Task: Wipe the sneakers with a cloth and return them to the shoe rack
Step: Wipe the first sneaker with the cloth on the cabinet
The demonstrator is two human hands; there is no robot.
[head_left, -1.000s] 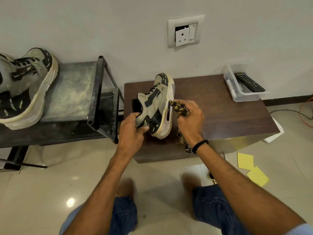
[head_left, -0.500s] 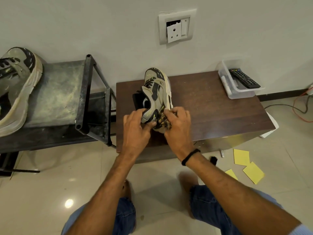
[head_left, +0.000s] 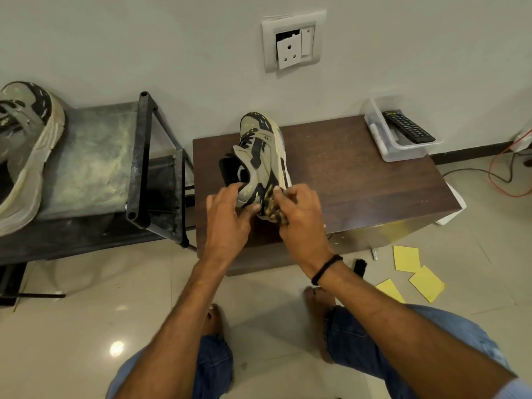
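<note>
Wiping is the step in hand. The left hand grips the sneaker at its heel over the worktop, fingers curled round the collar. The right hand pinches the cloth against the heel's sole edge. The next move likely calls for turning the shoe to unwiped sides, then carrying it to the shoe rack, where 1 other sneaker sits.
</note>
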